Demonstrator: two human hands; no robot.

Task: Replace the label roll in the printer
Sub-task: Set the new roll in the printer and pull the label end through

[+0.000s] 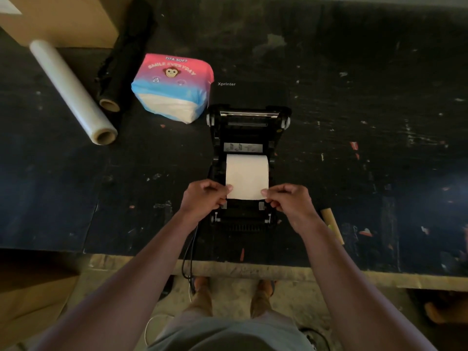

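A black label printer sits on the dark worktable with its lid swung back and open. A white label roll lies in its bay, and a strip of paper is drawn out toward me over the front. My left hand pinches the strip's near left corner. My right hand pinches the near right corner. Both hands hover just above the printer's front guides.
A pink and blue tissue pack lies left of the printer. Further left are a clear film roll and a black film roll. A cardboard tube lies by my right wrist. The printer cable hangs over the table's near edge.
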